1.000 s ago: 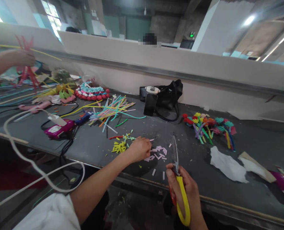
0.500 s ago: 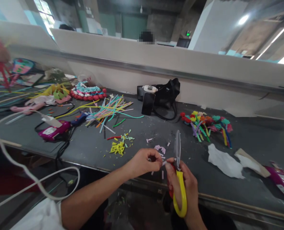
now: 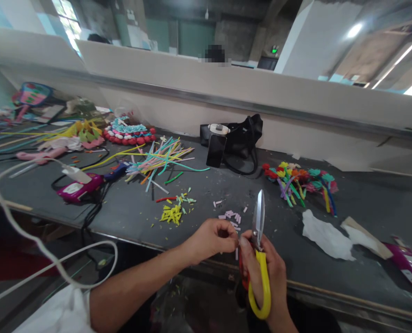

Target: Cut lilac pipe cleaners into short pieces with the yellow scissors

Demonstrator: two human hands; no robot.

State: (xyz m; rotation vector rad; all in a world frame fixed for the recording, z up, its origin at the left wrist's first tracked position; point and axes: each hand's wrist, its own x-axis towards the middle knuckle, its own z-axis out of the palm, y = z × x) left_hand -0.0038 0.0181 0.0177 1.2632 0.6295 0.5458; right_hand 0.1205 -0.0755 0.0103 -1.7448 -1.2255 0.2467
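My right hand (image 3: 268, 273) grips yellow-handled scissors (image 3: 259, 249), blades closed and pointing up and away over the table's near edge. My left hand (image 3: 215, 238) is pinched shut just left of it, fingertips almost touching my right thumb; a small pale pink piece seems held there, too small to be sure. On the dark table (image 3: 129, 212) just beyond lie short pink cut pieces (image 3: 229, 215) and a heap of yellow cut pieces (image 3: 171, 214).
A spread of long coloured strips (image 3: 162, 159) lies at mid-left, beside a magenta glue gun (image 3: 77, 188) with a white cord. A black bag with a phone (image 3: 217, 150) stands at the back. Finished coloured flowers (image 3: 301, 182) and crumpled white paper (image 3: 326, 236) lie right.
My left hand has left the pink pieces on the table and come back to the scissors, pinched. The scissors rose slightly. Another person's hand at far left is gone from view.
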